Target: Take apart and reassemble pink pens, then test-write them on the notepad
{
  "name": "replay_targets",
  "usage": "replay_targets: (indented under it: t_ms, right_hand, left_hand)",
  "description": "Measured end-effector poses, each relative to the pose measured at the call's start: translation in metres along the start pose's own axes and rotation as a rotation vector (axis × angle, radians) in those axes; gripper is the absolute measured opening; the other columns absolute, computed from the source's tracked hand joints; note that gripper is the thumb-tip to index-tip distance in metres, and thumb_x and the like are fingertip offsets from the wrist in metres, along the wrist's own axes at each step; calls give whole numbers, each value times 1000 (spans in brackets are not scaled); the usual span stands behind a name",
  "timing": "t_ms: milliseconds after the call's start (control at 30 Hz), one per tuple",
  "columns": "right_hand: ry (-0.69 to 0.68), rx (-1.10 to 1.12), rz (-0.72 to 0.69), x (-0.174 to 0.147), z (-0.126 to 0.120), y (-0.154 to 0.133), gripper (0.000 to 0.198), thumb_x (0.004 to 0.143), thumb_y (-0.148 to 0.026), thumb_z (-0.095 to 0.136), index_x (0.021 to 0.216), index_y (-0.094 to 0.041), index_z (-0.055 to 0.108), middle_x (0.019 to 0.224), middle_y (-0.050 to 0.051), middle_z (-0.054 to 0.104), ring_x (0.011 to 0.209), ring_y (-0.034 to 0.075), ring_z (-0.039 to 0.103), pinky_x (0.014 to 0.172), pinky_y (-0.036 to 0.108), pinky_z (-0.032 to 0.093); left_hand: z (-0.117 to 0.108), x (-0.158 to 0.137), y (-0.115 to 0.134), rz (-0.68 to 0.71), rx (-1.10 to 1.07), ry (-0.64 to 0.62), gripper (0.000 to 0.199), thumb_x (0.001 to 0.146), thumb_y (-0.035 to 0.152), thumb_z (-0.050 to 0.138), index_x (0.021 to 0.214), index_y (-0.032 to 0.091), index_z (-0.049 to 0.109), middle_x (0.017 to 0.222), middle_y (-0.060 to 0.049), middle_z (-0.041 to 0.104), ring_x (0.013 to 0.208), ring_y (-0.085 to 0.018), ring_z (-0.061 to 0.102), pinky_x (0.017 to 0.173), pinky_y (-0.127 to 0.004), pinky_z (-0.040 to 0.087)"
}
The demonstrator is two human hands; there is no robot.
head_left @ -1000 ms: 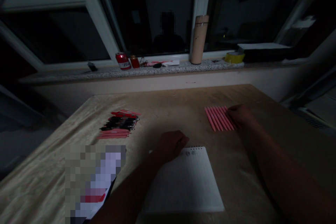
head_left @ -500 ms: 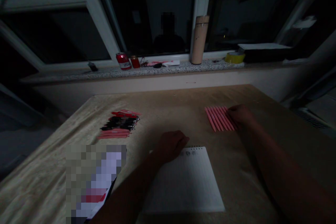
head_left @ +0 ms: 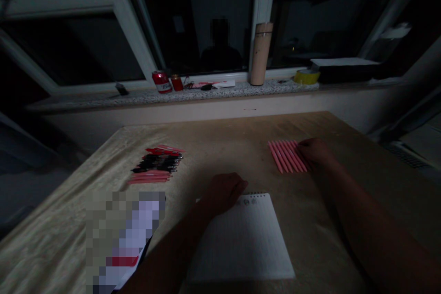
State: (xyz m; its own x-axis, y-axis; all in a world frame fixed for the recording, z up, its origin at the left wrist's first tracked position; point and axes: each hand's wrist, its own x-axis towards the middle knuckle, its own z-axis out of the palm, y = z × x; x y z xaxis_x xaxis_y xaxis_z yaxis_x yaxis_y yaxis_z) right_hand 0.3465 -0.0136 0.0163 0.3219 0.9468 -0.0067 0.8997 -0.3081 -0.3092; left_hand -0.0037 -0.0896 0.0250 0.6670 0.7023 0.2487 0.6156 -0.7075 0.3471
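My left hand (head_left: 227, 191) rests, fingers curled in, over the top edge of a white spiral notepad (head_left: 251, 243). Nothing shows in it. To the right, my right hand (head_left: 315, 152) is closed at the right end of a neat row of pink pens (head_left: 285, 156) lying side by side. Its fingertips pinch the endmost pen, which they mostly cover. On the left of the table lies a pile of pens: black ones (head_left: 158, 163) in the middle, pink ones (head_left: 149, 177) at the near side, and a red pen (head_left: 161, 151) at the far side.
A blurred-out flat object (head_left: 138, 229) lies left of my left forearm. On the granite windowsill (head_left: 213, 94) stand a red can (head_left: 161, 81), a small red jar (head_left: 177, 83), a tall tan flask (head_left: 261, 55) and yellow tape (head_left: 306, 76). A brownish cloth (head_left: 223, 142) covers the table.
Both hands stay in almost the same places, the right one still at the end of the pink row. The view has shifted very slightly.
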Motion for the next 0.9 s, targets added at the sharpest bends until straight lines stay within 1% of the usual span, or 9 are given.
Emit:
replay_targets:
  t_ms: [367, 533, 700, 900]
  right_hand:
    - [-30, 31, -4, 0, -2, 0, 31, 81, -23, 51, 98, -10, 72, 97, 15, 71, 87, 24, 67, 70, 27, 48]
    - [12, 31, 7, 1, 0, 1, 34, 82, -29, 50, 103, -11, 71, 100, 16, 70, 87, 25, 67, 72, 29, 49]
    - [64, 28, -3, 4, 7, 3, 34, 80, -29, 53, 103, -12, 71, 100, 17, 70, 91, 28, 66, 76, 33, 49]
    - [62, 17, -27, 5, 9, 5, 34, 81, -28, 51, 104, -12, 70, 103, 16, 70, 94, 27, 66, 78, 32, 49]
  left_hand:
    - [-4, 1, 3, -9, 0, -18, 42, 96, 38, 26, 78, 16, 57, 73, -3, 60, 66, -12, 55, 63, -24, 37]
    - [-4, 1, 3, -6, -8, -14, 43, 96, 39, 26, 78, 16, 57, 72, -3, 60, 67, -12, 55, 63, -24, 37]
    - [-3, 1, 2, -4, -4, -19, 44, 96, 39, 25, 77, 16, 57, 70, -2, 58, 64, -12, 54, 62, -24, 37]
    - [-3, 1, 2, -4, -11, -9, 44, 96, 40, 25, 78, 16, 57, 72, -2, 60, 67, -12, 55, 63, -24, 37]
